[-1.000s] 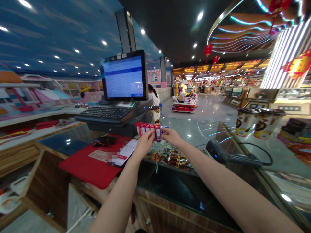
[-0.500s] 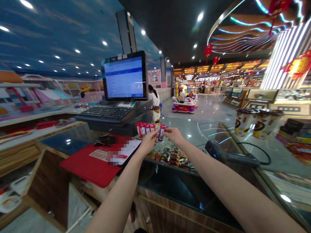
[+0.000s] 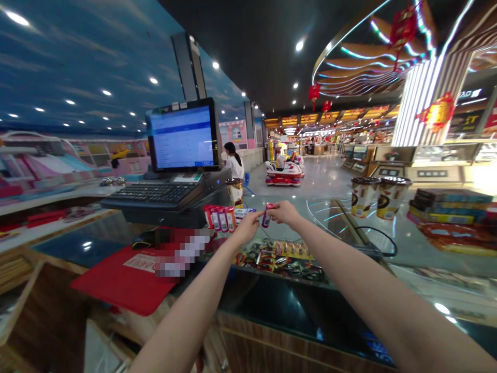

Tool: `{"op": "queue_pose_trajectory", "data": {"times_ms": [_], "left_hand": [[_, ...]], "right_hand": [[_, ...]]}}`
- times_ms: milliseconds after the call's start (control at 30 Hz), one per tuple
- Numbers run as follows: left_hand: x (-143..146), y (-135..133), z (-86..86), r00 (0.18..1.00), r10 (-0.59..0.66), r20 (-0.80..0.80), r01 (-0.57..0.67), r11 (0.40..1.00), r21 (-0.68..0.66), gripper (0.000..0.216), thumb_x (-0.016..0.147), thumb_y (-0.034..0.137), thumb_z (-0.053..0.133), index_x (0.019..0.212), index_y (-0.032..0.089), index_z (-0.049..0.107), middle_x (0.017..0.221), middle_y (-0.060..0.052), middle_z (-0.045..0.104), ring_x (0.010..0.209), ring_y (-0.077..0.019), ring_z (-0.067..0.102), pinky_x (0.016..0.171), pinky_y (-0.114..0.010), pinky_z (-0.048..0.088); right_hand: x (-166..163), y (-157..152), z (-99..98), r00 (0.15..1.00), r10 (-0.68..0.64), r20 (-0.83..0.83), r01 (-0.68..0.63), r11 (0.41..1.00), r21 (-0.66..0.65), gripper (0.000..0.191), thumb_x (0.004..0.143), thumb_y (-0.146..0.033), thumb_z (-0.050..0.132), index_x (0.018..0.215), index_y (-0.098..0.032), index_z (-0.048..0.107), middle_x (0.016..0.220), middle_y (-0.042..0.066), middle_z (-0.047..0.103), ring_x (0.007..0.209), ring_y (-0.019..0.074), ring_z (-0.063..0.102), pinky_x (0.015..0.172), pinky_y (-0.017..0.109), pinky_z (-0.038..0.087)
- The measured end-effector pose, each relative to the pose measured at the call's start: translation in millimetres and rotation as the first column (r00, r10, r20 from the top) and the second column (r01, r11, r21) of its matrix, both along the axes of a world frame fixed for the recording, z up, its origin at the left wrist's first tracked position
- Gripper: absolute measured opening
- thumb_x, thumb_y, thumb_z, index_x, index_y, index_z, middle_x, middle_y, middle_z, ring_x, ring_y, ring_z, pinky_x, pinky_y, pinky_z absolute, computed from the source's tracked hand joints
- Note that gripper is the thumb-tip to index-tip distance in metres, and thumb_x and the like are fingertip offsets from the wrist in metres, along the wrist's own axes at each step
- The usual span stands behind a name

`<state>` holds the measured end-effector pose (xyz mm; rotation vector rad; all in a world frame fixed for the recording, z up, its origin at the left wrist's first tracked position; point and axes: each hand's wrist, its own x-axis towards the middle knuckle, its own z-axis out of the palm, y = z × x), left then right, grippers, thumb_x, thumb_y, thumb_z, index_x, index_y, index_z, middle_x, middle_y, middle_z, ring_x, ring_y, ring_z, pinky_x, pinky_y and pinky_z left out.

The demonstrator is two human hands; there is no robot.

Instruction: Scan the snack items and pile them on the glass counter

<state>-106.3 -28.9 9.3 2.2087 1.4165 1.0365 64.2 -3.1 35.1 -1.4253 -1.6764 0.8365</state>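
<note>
My right hand (image 3: 285,213) pinches a small purple tube with a red cap (image 3: 266,216), held upright over the glass counter. Close to its left side is my left hand (image 3: 247,228), with its index finger stretched out toward the tube and its other fingers partly hidden. Left of both hands stands a row of several similar tubes (image 3: 222,219), purple, red and orange. Small white and blue packs (image 3: 244,212) lie behind my left hand. Behind the row stands a lidded cup (image 3: 234,192) with a brown and yellow print.
A monitor (image 3: 182,135) and black keyboard (image 3: 153,197) stand at the left, above a red mat (image 3: 120,282). Small packets (image 3: 279,259) show below my hands. Two lidded cups (image 3: 390,199) and stacked boxes (image 3: 446,204) are at the right. A person (image 3: 235,161) is beyond the counter.
My right hand has moved the purple tube rightward, leaving a wider gap from the row. The view has turned right, and the scanner seen before is now mostly hidden behind my right forearm.
</note>
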Motion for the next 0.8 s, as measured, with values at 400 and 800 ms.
{"op": "queue_pose_trajectory", "data": {"times_ms": [400, 800], "left_hand": [[79.4, 12.9, 21.8, 0.974, -0.212, 0.082, 0.209, 0.977, 0.036, 0.06, 0.077, 0.0, 0.053, 0.133, 0.02, 0.061, 0.136, -0.009, 0.061, 0.123, -0.0203, 0.055, 0.108, -0.037, 0.044], [144.9, 28.1, 2.8, 0.873, -0.45, 0.187, 0.449, 0.892, 0.052, 0.062, 0.079, 0.008, 0.056, 0.139, 0.026, 0.056, 0.136, -0.008, 0.058, 0.12, -0.0224, 0.055, 0.106, -0.042, 0.045]], "right_hand": [[86.4, -6.9, 23.2, 0.972, -0.111, -0.208, 0.102, 0.993, -0.053, 0.012, 0.082, -0.023, 0.07, 0.076, -0.013, 0.068, 0.065, 0.003, 0.069, 0.056, 0.0098, 0.063, 0.048, 0.017, 0.048], [172.6, -33.2, 9.3, 0.775, -0.098, -0.624, -0.017, 0.984, -0.175, 0.011, 0.085, -0.021, 0.071, 0.079, -0.011, 0.069, 0.065, 0.006, 0.072, 0.057, 0.01, 0.066, 0.051, 0.017, 0.048]]}}
